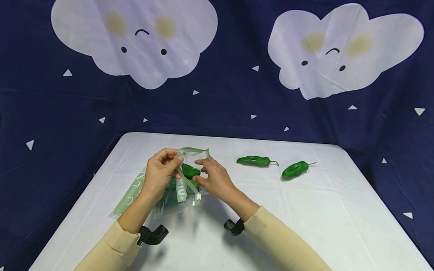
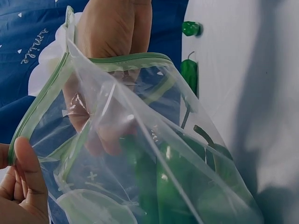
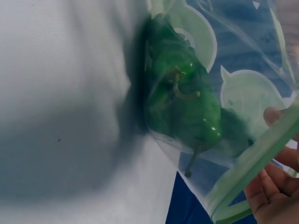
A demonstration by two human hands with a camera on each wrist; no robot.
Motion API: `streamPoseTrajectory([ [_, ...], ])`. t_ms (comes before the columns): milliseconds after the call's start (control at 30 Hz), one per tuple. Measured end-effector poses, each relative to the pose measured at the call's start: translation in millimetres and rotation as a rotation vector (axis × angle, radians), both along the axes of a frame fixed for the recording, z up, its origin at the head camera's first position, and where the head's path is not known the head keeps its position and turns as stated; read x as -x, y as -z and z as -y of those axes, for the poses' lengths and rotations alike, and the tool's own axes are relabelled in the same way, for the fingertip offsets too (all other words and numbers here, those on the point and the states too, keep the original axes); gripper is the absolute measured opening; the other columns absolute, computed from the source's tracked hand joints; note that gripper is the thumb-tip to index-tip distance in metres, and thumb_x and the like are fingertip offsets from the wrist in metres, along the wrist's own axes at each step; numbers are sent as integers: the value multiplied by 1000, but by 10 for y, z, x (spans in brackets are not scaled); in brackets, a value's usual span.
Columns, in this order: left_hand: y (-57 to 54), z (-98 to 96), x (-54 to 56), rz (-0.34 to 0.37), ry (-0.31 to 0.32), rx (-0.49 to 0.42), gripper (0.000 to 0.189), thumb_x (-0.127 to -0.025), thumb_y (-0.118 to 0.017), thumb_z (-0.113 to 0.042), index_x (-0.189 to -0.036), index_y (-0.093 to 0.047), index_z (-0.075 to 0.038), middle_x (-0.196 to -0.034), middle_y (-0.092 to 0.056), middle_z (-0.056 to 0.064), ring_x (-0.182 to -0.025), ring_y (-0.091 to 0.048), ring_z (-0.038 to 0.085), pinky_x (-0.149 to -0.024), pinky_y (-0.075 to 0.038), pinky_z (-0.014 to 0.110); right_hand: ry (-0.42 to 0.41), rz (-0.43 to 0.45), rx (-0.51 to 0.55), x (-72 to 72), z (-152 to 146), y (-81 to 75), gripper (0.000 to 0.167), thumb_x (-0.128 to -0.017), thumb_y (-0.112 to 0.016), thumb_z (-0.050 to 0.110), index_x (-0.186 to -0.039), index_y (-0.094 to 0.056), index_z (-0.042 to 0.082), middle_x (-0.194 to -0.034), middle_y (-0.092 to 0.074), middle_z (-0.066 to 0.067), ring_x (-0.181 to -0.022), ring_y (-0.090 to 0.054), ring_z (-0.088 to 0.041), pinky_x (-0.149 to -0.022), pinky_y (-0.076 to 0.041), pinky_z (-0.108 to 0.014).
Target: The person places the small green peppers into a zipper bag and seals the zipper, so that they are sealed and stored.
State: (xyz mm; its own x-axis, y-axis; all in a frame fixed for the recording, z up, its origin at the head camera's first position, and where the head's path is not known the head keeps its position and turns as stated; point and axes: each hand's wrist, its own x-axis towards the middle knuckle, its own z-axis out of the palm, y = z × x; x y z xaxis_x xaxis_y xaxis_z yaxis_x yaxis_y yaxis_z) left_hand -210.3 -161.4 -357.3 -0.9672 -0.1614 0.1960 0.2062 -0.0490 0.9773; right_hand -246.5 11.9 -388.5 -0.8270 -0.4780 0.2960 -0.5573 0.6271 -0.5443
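Observation:
My left hand point(image 1: 159, 171) pinches the green-edged rim of a clear zip bag point(image 1: 181, 190) between thumb and fingertips, and the mouth of the bag gapes. My right hand point(image 1: 218, 178) reaches into that mouth, thumb and fingers spread apart with nothing visible between them. Several green peppers point(image 3: 198, 114) lie together low in the bag, their stems showing through the plastic. In the left wrist view the right fingertips, blurred by the plastic, are just above the bagged peppers point(image 2: 170, 182).
Two more green peppers lie on the white table point(image 1: 326, 221) right of the bag: one long pepper point(image 1: 254, 160) and one plumper pepper point(image 1: 295, 170). A dark blue cloth point(image 1: 236, 100) with clouds hangs behind the table's far edge. Black wrist cameras sit at both sleeves.

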Motion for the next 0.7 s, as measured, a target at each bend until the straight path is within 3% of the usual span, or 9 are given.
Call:
streamPoseTrajectory([
  [467,-17,-10,4,8,-25,-10,21,-87,-63,0,-106,-58,6,-77,-56,-4,-51,-50,6,-41,-50,16,-18,-56,210,-82,-284,-50,38,-82,-73,16,-117,-61,8,-109,-62,-7,-96,-64,-23,-82,-58,-39],
  [700,-11,-1,-8,18,-28,-1,21,-88,-63,-1,-107,-58,5,-77,-56,-4,-53,-51,6,-42,-51,17,-14,-127,240,-95,-466,-57,36,-81,-74,15,-114,-63,6,-108,-64,-9,-93,-65,-22,-80,-59,-36],
])
